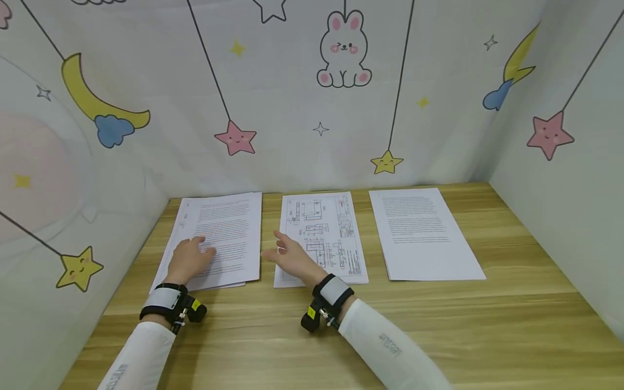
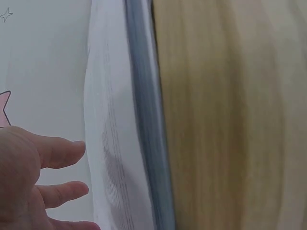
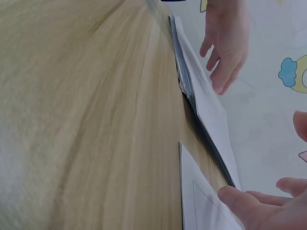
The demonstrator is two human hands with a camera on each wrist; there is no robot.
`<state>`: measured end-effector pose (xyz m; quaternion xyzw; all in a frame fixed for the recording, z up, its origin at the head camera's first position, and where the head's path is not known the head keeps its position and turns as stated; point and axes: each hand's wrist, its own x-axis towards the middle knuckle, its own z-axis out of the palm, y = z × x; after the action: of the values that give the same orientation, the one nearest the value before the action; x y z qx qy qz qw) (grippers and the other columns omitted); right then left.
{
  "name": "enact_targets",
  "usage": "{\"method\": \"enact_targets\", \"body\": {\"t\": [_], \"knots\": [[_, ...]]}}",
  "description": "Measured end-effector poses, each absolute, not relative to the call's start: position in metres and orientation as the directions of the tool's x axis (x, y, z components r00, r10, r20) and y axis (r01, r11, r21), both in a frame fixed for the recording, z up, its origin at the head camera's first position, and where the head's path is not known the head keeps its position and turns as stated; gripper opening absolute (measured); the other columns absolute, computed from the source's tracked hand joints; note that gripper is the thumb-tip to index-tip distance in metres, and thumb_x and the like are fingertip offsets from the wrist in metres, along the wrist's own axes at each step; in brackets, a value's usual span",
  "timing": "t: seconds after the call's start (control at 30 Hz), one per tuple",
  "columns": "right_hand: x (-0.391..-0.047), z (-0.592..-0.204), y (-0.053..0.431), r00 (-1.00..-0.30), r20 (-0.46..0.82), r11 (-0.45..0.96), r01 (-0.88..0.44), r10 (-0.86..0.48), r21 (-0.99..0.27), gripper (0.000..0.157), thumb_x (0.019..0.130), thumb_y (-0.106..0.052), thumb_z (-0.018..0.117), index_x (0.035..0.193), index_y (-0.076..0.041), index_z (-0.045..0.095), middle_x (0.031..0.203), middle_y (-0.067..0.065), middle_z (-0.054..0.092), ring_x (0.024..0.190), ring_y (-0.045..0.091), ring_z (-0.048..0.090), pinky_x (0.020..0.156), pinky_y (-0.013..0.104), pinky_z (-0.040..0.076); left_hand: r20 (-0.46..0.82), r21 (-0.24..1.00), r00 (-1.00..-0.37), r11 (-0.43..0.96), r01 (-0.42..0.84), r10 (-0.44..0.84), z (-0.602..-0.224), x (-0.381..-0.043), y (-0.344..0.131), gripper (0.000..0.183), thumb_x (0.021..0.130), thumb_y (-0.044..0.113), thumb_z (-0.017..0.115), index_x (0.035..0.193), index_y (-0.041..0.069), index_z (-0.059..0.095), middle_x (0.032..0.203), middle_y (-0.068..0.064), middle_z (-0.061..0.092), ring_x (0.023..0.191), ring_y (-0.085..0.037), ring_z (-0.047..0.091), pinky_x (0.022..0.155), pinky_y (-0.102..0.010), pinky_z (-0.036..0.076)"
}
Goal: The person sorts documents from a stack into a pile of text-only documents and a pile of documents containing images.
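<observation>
Over the left stack of printed paper (image 1: 229, 222) hovers my left hand (image 1: 189, 260), its fingers loosely extended and holding nothing. In the left wrist view, that stack (image 2: 115, 96) shows a thick side edge, and the fingertips (image 2: 72, 152) are near the sheet. My right hand (image 1: 294, 257) is above the left part of the technical drawing sheets (image 1: 341, 244), fingers spread and pointing toward the left stack. The right wrist view shows the right hand (image 3: 273, 211) near the drawing sheets (image 3: 199, 191), with the left hand (image 3: 228, 43) beyond, above the thick stack (image 3: 206, 105).
A third pile of text pages (image 1: 424, 233) lies on the right of the wooden table (image 1: 526, 325). A white curtain (image 1: 292, 97) with printed stars and a rabbit stands behind the table and along both sides.
</observation>
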<state>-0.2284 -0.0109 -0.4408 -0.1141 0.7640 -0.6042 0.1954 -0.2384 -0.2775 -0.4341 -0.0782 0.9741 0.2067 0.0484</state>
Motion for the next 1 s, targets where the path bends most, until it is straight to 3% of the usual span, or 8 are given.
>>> {"method": "enact_targets", "body": {"t": [0.43,0.67,0.8,0.87,1.0], "knots": [[-0.221,-0.448,-0.031,-0.874,-0.175,0.22,0.081,-0.454,-0.972,0.079,0.097,-0.041,0.06,0.16,-0.015,0.019,0.166,0.008,0.022,0.152,0.034,0.027,0.123,0.045,0.027,-0.188,0.353,-0.971,0.913,-0.206,-0.146,-0.442,-0.236,-0.298,0.067,0.096,0.03,0.047,0.142,-0.018,0.036,0.135,-0.048,0.037,0.122,-0.06,0.04,0.096,-0.065,0.04],[-0.22,-0.449,-0.036,-0.888,-0.21,0.159,0.157,-0.409,-0.975,0.076,0.098,-0.04,0.059,0.159,-0.015,0.021,0.164,0.016,0.024,0.152,0.032,0.026,0.124,0.045,0.025,-0.179,0.396,-0.976,0.899,-0.187,-0.124,-0.446,-0.232,-0.297,0.069,0.097,0.03,0.048,0.144,-0.017,0.032,0.138,-0.047,0.034,0.124,-0.06,0.039,0.1,-0.067,0.038],[-0.22,-0.45,-0.037,-0.89,-0.242,0.052,0.241,-0.386,-0.969,0.074,0.098,-0.035,0.057,0.159,-0.015,0.021,0.163,0.022,0.024,0.152,0.033,0.027,0.122,0.047,0.029,-0.177,0.408,-0.977,0.895,-0.18,-0.116,-0.446,-0.23,-0.293,0.069,0.098,0.03,0.048,0.145,-0.017,0.031,0.138,-0.045,0.034,0.126,-0.06,0.038,0.102,-0.067,0.038],[-0.222,-0.452,-0.037,-0.887,-0.258,-0.015,0.285,-0.383,-0.958,0.073,0.099,-0.033,0.057,0.159,-0.015,0.02,0.162,0.023,0.024,0.133,0.027,0.05,0.118,0.044,0.034,-0.177,0.41,-0.978,0.895,-0.179,-0.114,-0.446,-0.229,-0.29,0.069,0.098,0.03,0.048,0.145,-0.017,0.031,0.138,-0.044,0.034,0.126,-0.059,0.039,0.102,-0.066,0.038],[-0.223,-0.453,-0.036,-0.882,-0.275,-0.123,0.344,-0.382,-0.931,0.072,0.099,-0.027,0.057,0.159,-0.013,0.021,0.161,0.023,0.028,0.125,0.02,0.053,0.114,0.04,0.039,-0.18,0.404,-0.976,0.896,-0.184,-0.12,-0.446,-0.227,-0.287,0.068,0.098,0.03,0.048,0.145,-0.017,0.032,0.138,-0.042,0.036,0.123,-0.058,0.041,0.1,-0.065,0.04]]}}
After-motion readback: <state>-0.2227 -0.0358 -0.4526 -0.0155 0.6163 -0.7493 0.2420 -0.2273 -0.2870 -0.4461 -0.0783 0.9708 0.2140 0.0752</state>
